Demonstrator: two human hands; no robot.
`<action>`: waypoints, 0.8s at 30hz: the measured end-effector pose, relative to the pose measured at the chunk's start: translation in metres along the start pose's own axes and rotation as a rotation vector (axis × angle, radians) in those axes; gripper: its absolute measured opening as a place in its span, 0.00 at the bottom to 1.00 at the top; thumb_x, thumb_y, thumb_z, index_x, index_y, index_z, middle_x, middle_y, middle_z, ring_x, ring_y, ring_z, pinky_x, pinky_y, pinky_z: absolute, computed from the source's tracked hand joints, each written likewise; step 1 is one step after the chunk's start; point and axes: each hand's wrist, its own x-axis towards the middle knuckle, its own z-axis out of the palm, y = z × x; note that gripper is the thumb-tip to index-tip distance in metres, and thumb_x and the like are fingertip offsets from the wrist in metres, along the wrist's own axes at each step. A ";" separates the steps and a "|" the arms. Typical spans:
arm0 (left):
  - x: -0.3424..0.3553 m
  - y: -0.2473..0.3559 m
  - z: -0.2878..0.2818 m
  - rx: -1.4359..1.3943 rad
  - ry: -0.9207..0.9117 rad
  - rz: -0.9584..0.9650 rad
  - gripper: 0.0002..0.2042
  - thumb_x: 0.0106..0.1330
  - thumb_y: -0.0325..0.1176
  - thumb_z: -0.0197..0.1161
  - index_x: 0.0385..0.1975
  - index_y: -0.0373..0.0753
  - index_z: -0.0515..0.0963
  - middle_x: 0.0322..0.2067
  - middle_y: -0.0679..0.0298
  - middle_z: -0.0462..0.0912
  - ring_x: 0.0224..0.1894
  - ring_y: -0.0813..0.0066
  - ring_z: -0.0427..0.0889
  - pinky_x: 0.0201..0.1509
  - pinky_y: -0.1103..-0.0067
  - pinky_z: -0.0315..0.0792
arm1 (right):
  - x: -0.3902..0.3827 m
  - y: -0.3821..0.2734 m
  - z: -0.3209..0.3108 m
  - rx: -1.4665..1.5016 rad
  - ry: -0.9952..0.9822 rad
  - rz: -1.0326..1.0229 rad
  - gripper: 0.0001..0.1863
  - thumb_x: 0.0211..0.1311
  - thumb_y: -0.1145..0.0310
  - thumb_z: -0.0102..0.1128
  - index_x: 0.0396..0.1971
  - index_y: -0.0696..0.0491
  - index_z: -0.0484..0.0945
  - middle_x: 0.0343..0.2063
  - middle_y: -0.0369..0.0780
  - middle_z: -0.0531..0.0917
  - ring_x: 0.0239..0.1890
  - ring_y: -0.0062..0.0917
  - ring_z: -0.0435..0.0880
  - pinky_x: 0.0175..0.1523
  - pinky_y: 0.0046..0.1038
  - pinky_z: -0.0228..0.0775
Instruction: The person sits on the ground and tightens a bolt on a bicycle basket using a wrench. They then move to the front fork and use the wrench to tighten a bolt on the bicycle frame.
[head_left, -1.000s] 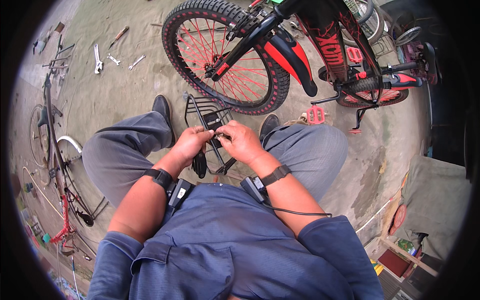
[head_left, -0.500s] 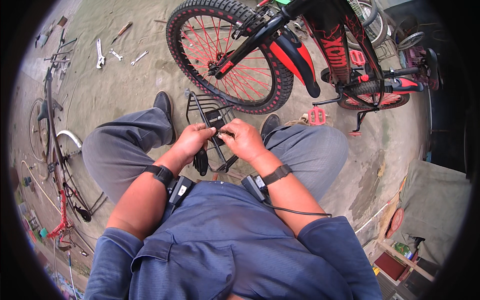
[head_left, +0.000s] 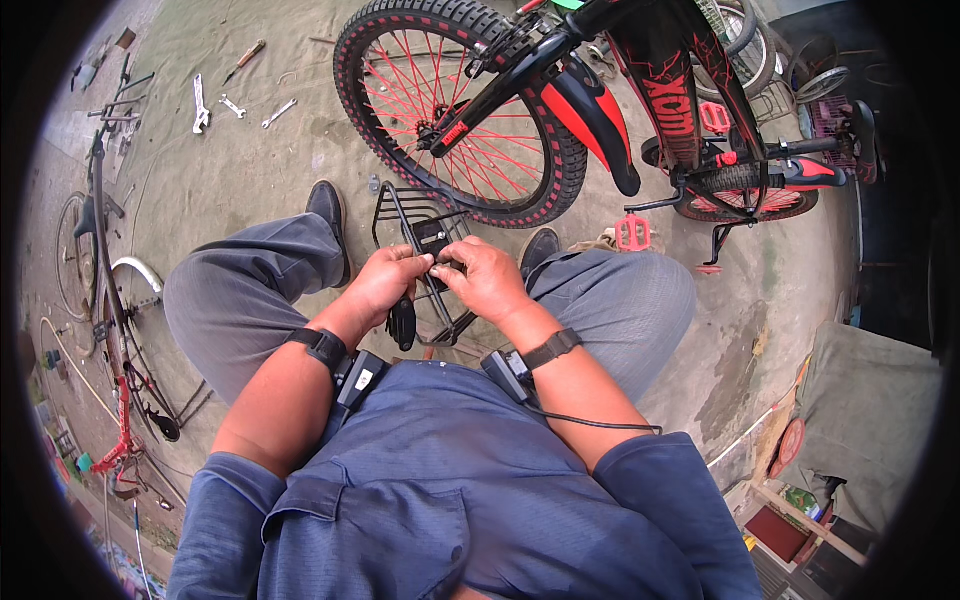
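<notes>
A black tubular rack [head_left: 399,200] stands between my legs, below the front wheel of the bicycle. My left hand [head_left: 390,282] is closed at the rack, thumb and fingertips pinched near its middle bars, with a black part [head_left: 402,325] hanging just below it. My right hand [head_left: 482,278] is pinched beside the left one at the same spot, over a small dark piece that I cannot make out. The black-and-red bicycle [head_left: 660,90] rises above the rack, its red-spoked front wheel [head_left: 478,165] just beyond it.
Several wrenches [head_left: 199,103] and a screwdriver [head_left: 244,65] lie on the green mat [head_left: 180,170] at upper left. A bicycle frame [head_left: 124,420] with other parts is along the left. A grey cloth [head_left: 870,410] and wooden box [head_left: 785,525] sit at lower right.
My hands keep their place at the rack, with slight finger movement. The whole view has shifted a little to the right in its upper part since a second ago.
</notes>
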 end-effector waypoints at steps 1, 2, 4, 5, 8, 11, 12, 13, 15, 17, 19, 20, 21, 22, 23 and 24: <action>0.001 -0.001 0.000 -0.022 -0.013 0.006 0.10 0.72 0.35 0.63 0.30 0.39 0.77 0.19 0.71 0.73 0.16 0.83 0.68 0.20 0.82 0.63 | 0.000 0.000 0.000 -0.007 0.001 -0.007 0.12 0.57 0.61 0.71 0.37 0.52 0.85 0.34 0.42 0.84 0.37 0.40 0.86 0.42 0.39 0.77; 0.001 -0.001 -0.001 -0.026 -0.016 0.007 0.10 0.72 0.35 0.63 0.29 0.39 0.76 0.19 0.71 0.73 0.16 0.83 0.68 0.20 0.82 0.63 | -0.001 0.000 -0.001 -0.014 0.002 -0.015 0.12 0.57 0.62 0.71 0.38 0.52 0.85 0.34 0.42 0.84 0.37 0.40 0.86 0.42 0.39 0.78; 0.001 -0.002 -0.001 -0.031 -0.013 0.010 0.10 0.72 0.36 0.63 0.29 0.39 0.76 0.19 0.71 0.73 0.16 0.83 0.68 0.20 0.82 0.63 | -0.003 0.000 -0.001 -0.007 0.008 -0.018 0.12 0.57 0.63 0.70 0.38 0.52 0.85 0.34 0.42 0.84 0.37 0.40 0.86 0.42 0.38 0.78; 0.001 -0.001 -0.001 -0.032 -0.008 0.011 0.10 0.72 0.36 0.63 0.29 0.39 0.76 0.18 0.71 0.73 0.16 0.83 0.68 0.20 0.82 0.63 | -0.004 0.000 -0.001 0.008 0.011 -0.014 0.11 0.57 0.64 0.70 0.38 0.52 0.86 0.34 0.42 0.84 0.37 0.40 0.86 0.42 0.38 0.78; -0.002 0.001 -0.001 -0.028 -0.014 0.001 0.09 0.72 0.36 0.63 0.32 0.38 0.79 0.21 0.70 0.76 0.18 0.83 0.70 0.22 0.82 0.63 | -0.004 0.001 -0.001 -0.001 0.029 -0.045 0.10 0.58 0.67 0.69 0.39 0.53 0.86 0.34 0.43 0.84 0.36 0.39 0.86 0.41 0.36 0.78; -0.004 0.004 -0.001 -0.006 -0.018 -0.002 0.09 0.71 0.36 0.63 0.34 0.36 0.80 0.23 0.70 0.77 0.20 0.83 0.71 0.23 0.81 0.64 | -0.004 0.002 -0.001 0.005 0.046 -0.053 0.09 0.58 0.68 0.69 0.38 0.53 0.86 0.34 0.42 0.84 0.36 0.39 0.86 0.42 0.36 0.79; -0.004 0.004 -0.001 0.023 -0.006 -0.003 0.09 0.71 0.36 0.63 0.35 0.36 0.80 0.23 0.70 0.77 0.20 0.83 0.71 0.24 0.81 0.64 | -0.003 0.002 -0.001 0.012 0.045 -0.041 0.08 0.58 0.67 0.69 0.37 0.52 0.86 0.34 0.42 0.84 0.37 0.40 0.86 0.43 0.37 0.79; -0.004 0.004 -0.001 0.011 -0.015 0.006 0.09 0.71 0.35 0.64 0.35 0.36 0.80 0.24 0.70 0.78 0.20 0.83 0.71 0.24 0.81 0.65 | -0.003 0.002 -0.001 0.010 0.054 -0.046 0.08 0.58 0.67 0.69 0.37 0.52 0.86 0.35 0.42 0.84 0.37 0.40 0.86 0.43 0.37 0.79; -0.004 0.004 -0.001 0.046 0.007 0.007 0.08 0.71 0.35 0.64 0.37 0.35 0.81 0.24 0.70 0.78 0.20 0.83 0.72 0.24 0.82 0.65 | -0.003 0.002 -0.002 0.006 0.063 -0.050 0.08 0.58 0.68 0.69 0.37 0.52 0.86 0.35 0.41 0.85 0.37 0.39 0.86 0.42 0.37 0.79; -0.003 0.004 -0.001 0.025 -0.014 0.034 0.08 0.70 0.34 0.64 0.37 0.35 0.81 0.25 0.69 0.79 0.21 0.83 0.72 0.24 0.82 0.66 | -0.003 0.002 -0.002 0.013 0.063 -0.049 0.08 0.58 0.67 0.69 0.37 0.52 0.87 0.35 0.41 0.85 0.36 0.39 0.86 0.42 0.37 0.79; -0.003 0.003 0.000 0.032 -0.012 0.052 0.07 0.70 0.33 0.64 0.38 0.35 0.81 0.27 0.69 0.79 0.21 0.84 0.72 0.25 0.82 0.66 | -0.002 0.001 -0.002 0.019 0.067 -0.054 0.08 0.58 0.67 0.69 0.37 0.51 0.87 0.35 0.41 0.85 0.36 0.40 0.86 0.42 0.37 0.79; -0.003 0.003 0.000 0.037 -0.009 0.063 0.07 0.70 0.32 0.64 0.38 0.35 0.81 0.27 0.69 0.80 0.21 0.84 0.72 0.25 0.82 0.67 | -0.002 0.001 -0.002 0.018 0.068 -0.055 0.08 0.57 0.67 0.69 0.37 0.51 0.87 0.35 0.41 0.85 0.36 0.40 0.86 0.42 0.37 0.79; -0.003 0.003 0.000 0.061 0.004 0.075 0.07 0.70 0.32 0.64 0.38 0.35 0.81 0.28 0.69 0.80 0.22 0.84 0.72 0.25 0.82 0.67 | -0.002 0.000 -0.002 0.019 0.067 -0.053 0.08 0.57 0.67 0.69 0.36 0.51 0.87 0.34 0.41 0.85 0.36 0.40 0.86 0.42 0.37 0.79; -0.003 0.003 0.000 0.042 -0.007 0.075 0.07 0.70 0.32 0.64 0.39 0.35 0.82 0.28 0.69 0.80 0.22 0.84 0.72 0.25 0.82 0.67 | -0.002 0.000 -0.002 0.016 0.069 -0.057 0.08 0.57 0.67 0.69 0.36 0.51 0.87 0.34 0.41 0.85 0.36 0.40 0.86 0.42 0.37 0.79; -0.003 0.003 0.001 0.042 -0.009 0.076 0.07 0.70 0.31 0.64 0.40 0.35 0.82 0.28 0.69 0.81 0.22 0.84 0.72 0.25 0.82 0.67 | -0.002 0.000 -0.003 0.014 0.068 -0.058 0.08 0.57 0.67 0.69 0.36 0.51 0.87 0.34 0.41 0.85 0.36 0.40 0.86 0.42 0.37 0.79; -0.003 0.004 0.001 0.065 0.001 0.070 0.07 0.70 0.31 0.64 0.40 0.35 0.82 0.29 0.69 0.81 0.22 0.84 0.72 0.25 0.82 0.67 | -0.002 0.000 -0.003 0.012 0.068 -0.059 0.08 0.57 0.66 0.69 0.36 0.51 0.87 0.34 0.42 0.85 0.36 0.40 0.86 0.42 0.37 0.79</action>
